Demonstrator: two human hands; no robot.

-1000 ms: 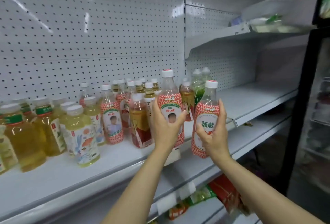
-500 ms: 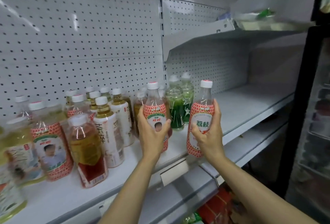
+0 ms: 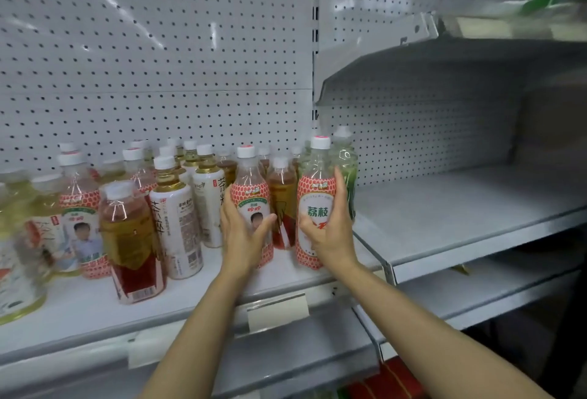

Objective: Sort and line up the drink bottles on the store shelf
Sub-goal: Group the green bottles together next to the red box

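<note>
Left hand: fingers wrapped around red-labelled bottle, upright on shelf near front edge. Right hand: fingers wrapped around second red-labelled bottle, upright, just right of the first. Green bottle directly behind. Price tag holder below the first.

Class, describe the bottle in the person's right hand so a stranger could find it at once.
Find the white shelf crowded with drink bottles and go to its right end. The bottle gripped by the right hand is the rightmost red-patterned one, its label showing large green characters, not a photo.
</note>
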